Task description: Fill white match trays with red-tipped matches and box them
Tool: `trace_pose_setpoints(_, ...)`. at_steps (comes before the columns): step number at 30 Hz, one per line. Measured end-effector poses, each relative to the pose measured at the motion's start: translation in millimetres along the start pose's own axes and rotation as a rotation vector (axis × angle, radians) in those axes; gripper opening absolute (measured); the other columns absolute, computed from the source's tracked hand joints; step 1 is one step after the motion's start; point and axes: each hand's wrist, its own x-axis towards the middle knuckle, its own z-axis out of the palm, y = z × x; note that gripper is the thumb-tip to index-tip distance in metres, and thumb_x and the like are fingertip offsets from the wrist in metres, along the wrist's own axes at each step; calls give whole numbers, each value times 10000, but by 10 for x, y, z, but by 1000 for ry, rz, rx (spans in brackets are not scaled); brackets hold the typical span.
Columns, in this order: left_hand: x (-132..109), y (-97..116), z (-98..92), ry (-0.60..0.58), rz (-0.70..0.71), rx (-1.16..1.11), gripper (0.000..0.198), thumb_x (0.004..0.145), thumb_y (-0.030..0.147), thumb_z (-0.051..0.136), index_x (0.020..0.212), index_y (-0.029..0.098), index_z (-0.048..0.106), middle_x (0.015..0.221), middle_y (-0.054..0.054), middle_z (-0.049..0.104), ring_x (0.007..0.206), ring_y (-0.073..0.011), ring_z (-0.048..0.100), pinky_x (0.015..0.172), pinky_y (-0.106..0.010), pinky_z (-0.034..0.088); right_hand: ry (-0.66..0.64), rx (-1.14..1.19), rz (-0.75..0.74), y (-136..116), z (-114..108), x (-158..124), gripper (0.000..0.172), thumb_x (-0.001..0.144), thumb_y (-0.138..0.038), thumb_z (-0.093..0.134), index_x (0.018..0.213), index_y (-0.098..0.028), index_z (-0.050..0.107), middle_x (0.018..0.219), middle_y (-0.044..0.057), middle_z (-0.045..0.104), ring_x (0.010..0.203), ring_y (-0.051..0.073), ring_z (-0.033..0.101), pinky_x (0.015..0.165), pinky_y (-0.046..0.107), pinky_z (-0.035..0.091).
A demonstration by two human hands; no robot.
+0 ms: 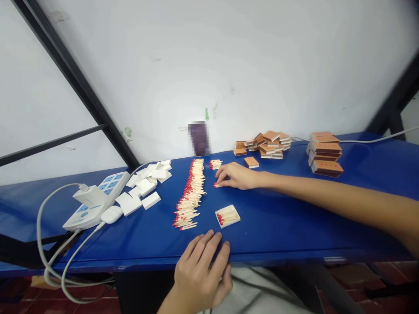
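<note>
A long row of red-tipped matches (pixel 191 194) lies on the blue table (pixel 294 218). My right hand (pixel 234 175) reaches across to a few matches beside that row, its fingers pinched on them against the tabletop. A small separate bunch of matches (pixel 215 164) lies just beyond it. An open white tray with matches in it (pixel 228 216) sits nearer to me. My left hand (pixel 201 270) rests at the table's front edge, fingers flat and slightly spread, holding nothing.
White inner trays (pixel 147 185) are heaped at the left, next to a white power strip (pixel 94 200) with plugs and cables. Orange matchbox sleeves (pixel 266 144) are piled at the back, one loose sleeve (pixel 251 162) lies near my right hand, and stacked packs (pixel 324 152) stand at the right.
</note>
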Motion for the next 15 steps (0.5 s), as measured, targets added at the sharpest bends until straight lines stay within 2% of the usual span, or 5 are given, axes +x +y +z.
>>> trace_pose_setpoints(8, -4, -2, 10, -1, -3, -2, 298, 836, 147, 504, 1062, 102, 694, 1084, -145, 686, 1026, -293, 644, 865, -398, 522, -49, -24, -31, -126, -21, -21, 194, 902, -169, 598, 980, -140, 773, 984, 82, 763, 871, 170, 701, 778, 233, 487)
trace_pose_setpoints(15, 10, 0, -9, 0, 9, 12, 288, 833, 140, 508, 1048, 103, 696, 1072, -146, 691, 1000, -294, 656, 835, -397, 538, -22, -112, 19, -106, 4, -19, 173, 866, -158, 636, 963, -169, 778, 956, 67, 765, 866, 184, 699, 779, 255, 479)
